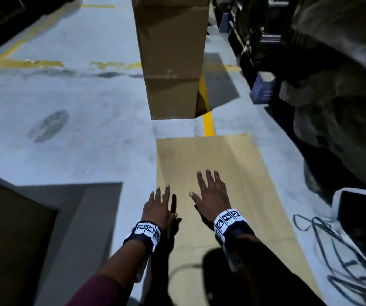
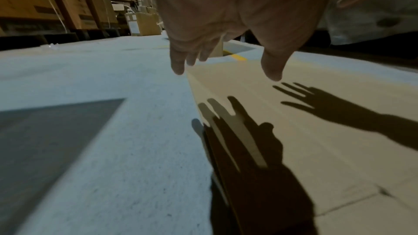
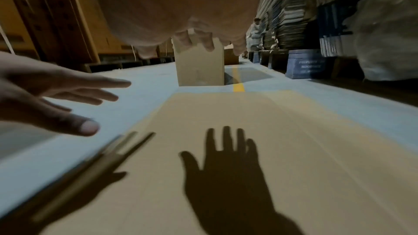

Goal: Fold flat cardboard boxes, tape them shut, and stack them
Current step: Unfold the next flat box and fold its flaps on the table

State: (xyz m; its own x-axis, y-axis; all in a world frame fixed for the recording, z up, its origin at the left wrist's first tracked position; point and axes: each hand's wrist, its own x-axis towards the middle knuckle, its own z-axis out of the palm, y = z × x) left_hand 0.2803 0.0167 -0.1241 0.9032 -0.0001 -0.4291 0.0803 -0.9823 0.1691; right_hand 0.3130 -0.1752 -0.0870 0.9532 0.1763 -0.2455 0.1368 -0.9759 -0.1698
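Both hands are out flat, palms down, fingers spread and holding nothing. They're hovering over the sheet [image 1: 221,164], which is the flat cardboard lying on the floor [image 1: 78,111]. You can see their shadows on it in the wrist views, so neither is touching yet. Left hand [image 1: 158,207] sits right over the sheet's left edge, where the left wrist view shows fingers [image 2: 178,63] hanging just past the cardboard's border. Right hand [image 1: 210,195] is further forward and fully over the sheet, near its middle line. What matters here is that the sheet's long axis runs straight away from the person, toward the stack [image 1: 173,62] of done boxes standing just past its far end, so it's directly below and ahead of both hands. My guess is the left hand is better placed to catch that left edge and lift, with the right pressing down or reaching for the far side to pop it open. Over on the right there's a tangle of cables [image 1: 343,261] just beside the sheet, which could snag when the cardboard swings up. Folding hasn't started on this one, I'd say.
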